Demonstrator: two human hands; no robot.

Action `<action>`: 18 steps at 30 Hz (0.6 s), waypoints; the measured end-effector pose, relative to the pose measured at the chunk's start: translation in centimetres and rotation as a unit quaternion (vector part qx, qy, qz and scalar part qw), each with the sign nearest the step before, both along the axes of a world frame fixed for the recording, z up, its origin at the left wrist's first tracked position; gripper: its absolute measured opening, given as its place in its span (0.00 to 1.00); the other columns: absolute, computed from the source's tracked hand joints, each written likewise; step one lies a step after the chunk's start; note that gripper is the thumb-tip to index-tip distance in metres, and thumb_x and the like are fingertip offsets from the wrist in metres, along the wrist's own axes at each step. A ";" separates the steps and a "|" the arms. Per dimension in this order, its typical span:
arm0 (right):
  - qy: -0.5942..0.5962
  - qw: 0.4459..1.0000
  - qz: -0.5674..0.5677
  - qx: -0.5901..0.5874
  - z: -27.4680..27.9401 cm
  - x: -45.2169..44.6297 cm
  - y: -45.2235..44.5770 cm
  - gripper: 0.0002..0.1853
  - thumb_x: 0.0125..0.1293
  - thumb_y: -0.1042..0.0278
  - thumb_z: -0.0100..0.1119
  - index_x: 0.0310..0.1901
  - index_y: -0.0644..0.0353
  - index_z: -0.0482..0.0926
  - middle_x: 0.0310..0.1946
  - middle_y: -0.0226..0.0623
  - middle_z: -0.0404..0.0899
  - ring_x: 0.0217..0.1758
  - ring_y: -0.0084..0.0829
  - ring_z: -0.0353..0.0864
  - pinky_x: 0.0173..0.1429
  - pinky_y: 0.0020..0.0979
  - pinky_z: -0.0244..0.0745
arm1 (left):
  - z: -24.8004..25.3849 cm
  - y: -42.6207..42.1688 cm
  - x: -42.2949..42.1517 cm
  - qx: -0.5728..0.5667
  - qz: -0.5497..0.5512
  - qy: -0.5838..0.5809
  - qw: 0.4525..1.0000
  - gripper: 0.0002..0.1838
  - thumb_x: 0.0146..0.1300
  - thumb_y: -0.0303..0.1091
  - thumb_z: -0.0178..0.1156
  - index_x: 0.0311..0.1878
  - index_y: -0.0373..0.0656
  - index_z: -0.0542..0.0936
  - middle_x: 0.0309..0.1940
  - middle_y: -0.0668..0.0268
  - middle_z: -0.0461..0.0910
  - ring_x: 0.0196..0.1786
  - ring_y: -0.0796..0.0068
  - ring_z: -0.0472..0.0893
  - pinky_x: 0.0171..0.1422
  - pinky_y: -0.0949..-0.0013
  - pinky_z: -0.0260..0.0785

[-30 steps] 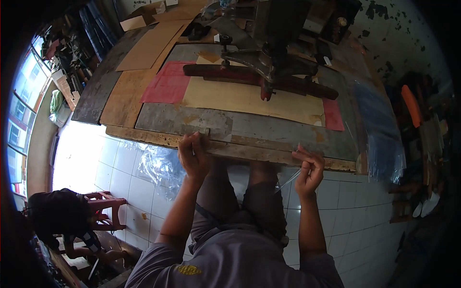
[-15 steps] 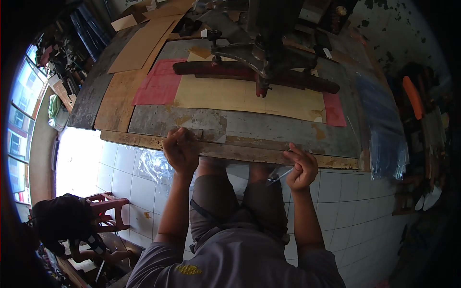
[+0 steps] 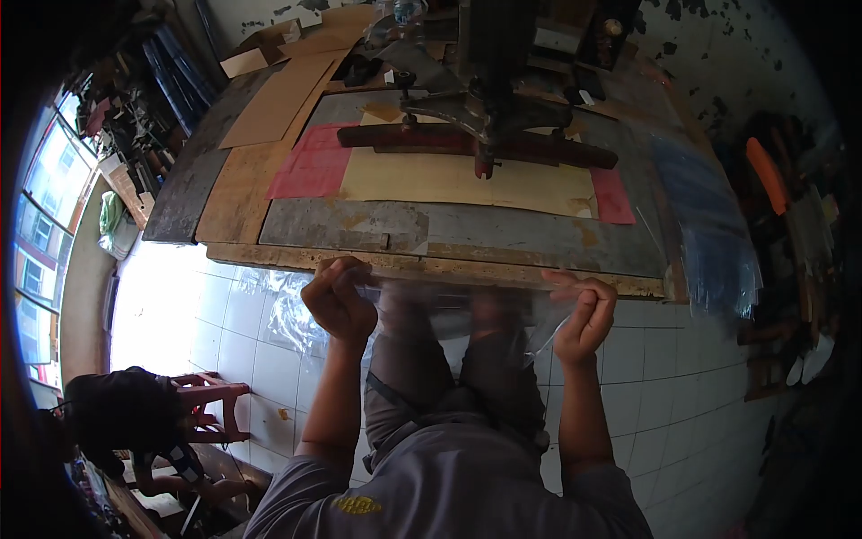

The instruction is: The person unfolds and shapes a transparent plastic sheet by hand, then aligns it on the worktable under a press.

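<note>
A clear plastic sheet (image 3: 546, 334) stretches between my two hands at the front edge of the worktable, over my lap. My left hand (image 3: 339, 301) is closed, pinching the sheet's left end by the wooden edge strip (image 3: 467, 271). At the other end my right hand (image 3: 585, 316) grips the plastic with curled fingers, its fingertips slightly blurred. Beyond them, a pale yellow sheet (image 3: 431, 184) with pink ends (image 3: 310, 162) lies on the grey metal plate (image 3: 341, 232). Over it sits the long dark bar of a press (image 3: 485, 144).
Clear plastic sheets (image 3: 714, 242) hang over the table's right edge. More crumpled clear plastic (image 3: 292, 310) is below the left edge. Cardboard (image 3: 278, 103) lies at the back left. A person (image 3: 126, 422) is near a red stool (image 3: 211, 404) at lower left.
Both hands have drawn back slightly from the tabletop to its front edge, and my right hand has shifted a little right. The view has tilted slightly. The plastic now spans more visibly between them.
</note>
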State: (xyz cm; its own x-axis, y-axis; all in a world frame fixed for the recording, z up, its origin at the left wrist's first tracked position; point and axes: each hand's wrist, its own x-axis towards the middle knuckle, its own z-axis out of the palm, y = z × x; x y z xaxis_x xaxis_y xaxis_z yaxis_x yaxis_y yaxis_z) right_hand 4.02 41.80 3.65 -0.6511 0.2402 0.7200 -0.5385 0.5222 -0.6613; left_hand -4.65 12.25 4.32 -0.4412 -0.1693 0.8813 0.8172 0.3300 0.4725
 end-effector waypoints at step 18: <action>-0.161 0.980 -0.113 -0.044 6.4 -3.4 2.8 0.13 0.81 0.62 0.58 0.43 0.64 0.83 0.24 0.28 0.78 0.26 0.16 0.74 0.30 0.25 0.69 | 3.3 1.1 -2.5 -0.003 -0.020 -0.336 0.942 0.09 0.75 0.32 0.61 0.50 0.38 0.85 0.27 0.62 0.84 0.28 0.77 0.82 0.36 0.69 0.72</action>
